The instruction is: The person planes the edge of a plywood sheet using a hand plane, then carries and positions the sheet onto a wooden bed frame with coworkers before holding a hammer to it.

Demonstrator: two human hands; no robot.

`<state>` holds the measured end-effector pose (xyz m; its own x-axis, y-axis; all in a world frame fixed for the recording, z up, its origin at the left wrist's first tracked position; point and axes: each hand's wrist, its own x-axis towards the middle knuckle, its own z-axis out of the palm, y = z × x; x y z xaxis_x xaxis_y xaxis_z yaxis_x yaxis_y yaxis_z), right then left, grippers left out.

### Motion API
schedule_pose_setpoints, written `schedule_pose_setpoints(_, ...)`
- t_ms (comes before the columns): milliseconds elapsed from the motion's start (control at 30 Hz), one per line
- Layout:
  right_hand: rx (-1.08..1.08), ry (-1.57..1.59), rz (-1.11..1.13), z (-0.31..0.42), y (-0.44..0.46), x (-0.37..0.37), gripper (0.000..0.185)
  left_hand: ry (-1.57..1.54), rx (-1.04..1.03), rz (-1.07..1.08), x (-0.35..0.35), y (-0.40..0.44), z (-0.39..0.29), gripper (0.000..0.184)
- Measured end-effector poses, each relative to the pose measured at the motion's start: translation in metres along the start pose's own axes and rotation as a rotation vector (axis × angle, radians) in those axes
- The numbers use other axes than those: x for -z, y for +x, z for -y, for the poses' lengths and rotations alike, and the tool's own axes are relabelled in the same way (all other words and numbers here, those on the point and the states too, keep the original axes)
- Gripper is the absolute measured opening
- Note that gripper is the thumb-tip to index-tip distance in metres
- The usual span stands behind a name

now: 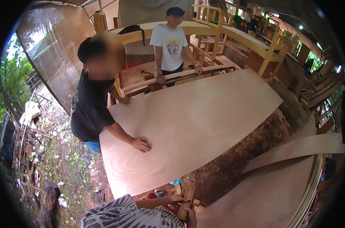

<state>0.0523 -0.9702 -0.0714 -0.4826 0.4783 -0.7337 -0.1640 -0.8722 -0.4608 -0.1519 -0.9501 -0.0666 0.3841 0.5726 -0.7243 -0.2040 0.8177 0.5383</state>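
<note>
In the head view, my left hand is closed on a wooden piece, and my right hand grips its right side; the piece is low in front of me, just beyond my patterned shirt. A blue plastic packet lies near it, close to the edge of a broad plywood sheet; I cannot tell what the packet contains. A co-worker in a black shirt lays a spread hand flat on the sheet. Behind its far edge, another in a white T-shirt rests both hands on a wooden frame. A black bag with a strap sits on the timber beyond, its contents hidden. More sheets lie to my right.
</note>
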Motion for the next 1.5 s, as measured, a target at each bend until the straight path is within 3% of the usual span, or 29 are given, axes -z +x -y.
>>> schedule_pose_setpoints(67, -0.015, -0.032, -0.026, -0.002, 0.003, -0.011, 0.034, 0.022, 0.025, -0.016, 0.010, 0.005, 0.018, 0.066)
schedule_pose_setpoints(167, -0.026, -0.057, -0.058, -0.007, 0.013, -0.033, 0.033, 0.506, -0.071, -0.238, 0.060, 0.079, 0.078, 0.077)
schedule_pose_setpoints(200, -0.045, -0.019, -0.049, -0.009, 0.024, -0.036, 0.032, 0.496, -0.073, -0.240, 0.068, 0.083, 0.078, 0.077)
schedule_pose_setpoints(300, -0.144, 0.095, -0.109, -0.017, 0.037, -0.053, 0.028, 0.786, -0.372, -0.112, 0.077, 0.041, 0.072, 0.078)
schedule_pose_setpoints(400, -0.196, 0.152, -0.087, -0.024, 0.047, -0.049, 0.029, 0.543, -0.516, -0.090, 0.075, -0.051, 0.013, 0.071)
schedule_pose_setpoints(467, -0.182, 0.157, -0.084, -0.026, 0.048, -0.051, 0.029, 0.183, -0.692, -0.051, 0.094, -0.079, -0.007, 0.063)
schedule_pose_setpoints(567, -0.170, 0.151, -0.096, -0.034, 0.046, -0.053, 0.029, -0.164, -0.528, -0.292, 0.138, -0.132, -0.026, 0.052)
schedule_pose_setpoints(633, -0.167, 0.137, -0.111, -0.037, 0.044, -0.052, 0.030, -0.130, -0.597, -0.556, 0.169, -0.137, -0.034, 0.052)
schedule_pose_setpoints(833, -0.147, 0.113, -0.143, -0.045, 0.036, -0.041, 0.031, -0.404, -0.872, -0.568, 0.225, -0.209, -0.108, 0.065)
schedule_pose_setpoints(900, -0.142, 0.095, -0.150, -0.042, 0.037, -0.035, 0.031, -0.647, -1.177, -0.183, 0.201, -0.266, -0.155, 0.078)
schedule_pose_setpoints(967, -0.143, 0.088, -0.158, -0.043, 0.035, -0.032, 0.031, -0.542, -1.341, 0.084, 0.168, -0.292, -0.201, 0.081)
schedule_pose_setpoints(1033, -0.142, 0.090, -0.160, -0.043, 0.036, -0.031, 0.032, -0.212, -1.444, 0.155, 0.131, -0.306, -0.241, 0.075)
schedule_pose_setpoints(1100, -0.128, 0.087, -0.168, -0.041, 0.035, -0.025, 0.032, 0.472, -1.396, 0.382, 0.112, -0.303, -0.258, 0.066)
schedule_pose_setpoints(1133, -0.131, 0.089, -0.163, -0.039, 0.039, -0.024, 0.032, 0.570, -1.394, 0.656, 0.078, -0.303, -0.261, 0.060)
schedule_pose_setpoints(1200, -0.143, 0.089, -0.164, -0.038, 0.044, -0.018, 0.033, 0.830, -1.168, 1.037, 0.022, -0.307, -0.253, 0.053)
schedule_pose_setpoints(1233, -0.152, 0.088, -0.163, -0.037, 0.045, -0.017, 0.033, 0.973, -0.934, 1.136, 0.014, -0.309, -0.253, 0.051)
schedule_pose_setpoints(1267, -0.159, 0.095, -0.160, -0.039, 0.045, -0.014, 0.033, 0.976, -0.928, 1.115, 0.021, -0.311, -0.256, 0.051)
schedule_pose_setpoints(1333, -0.168, 0.109, -0.152, -0.038, 0.045, -0.004, 0.034, 0.842, -1.199, 0.867, 0.044, -0.323, -0.258, 0.050)
schedule_pose_setpoints(1400, -0.167, 0.121, -0.131, -0.037, 0.047, 0.013, 0.034, 0.868, -1.344, 0.416, 0.103, -0.374, -0.280, 0.058)
schedule_pose_setpoints(1467, -0.169, 0.143, -0.103, -0.037, 0.050, 0.023, 0.034, -0.236, -1.259, -0.238, 0.252, -0.296, -0.193, 0.058)
schedule_pose_setpoints(1500, -0.166, 0.154, -0.088, -0.036, 0.054, 0.027, 0.035, -0.097, -1.291, -0.412, 0.219, -0.310, -0.211, 0.059)
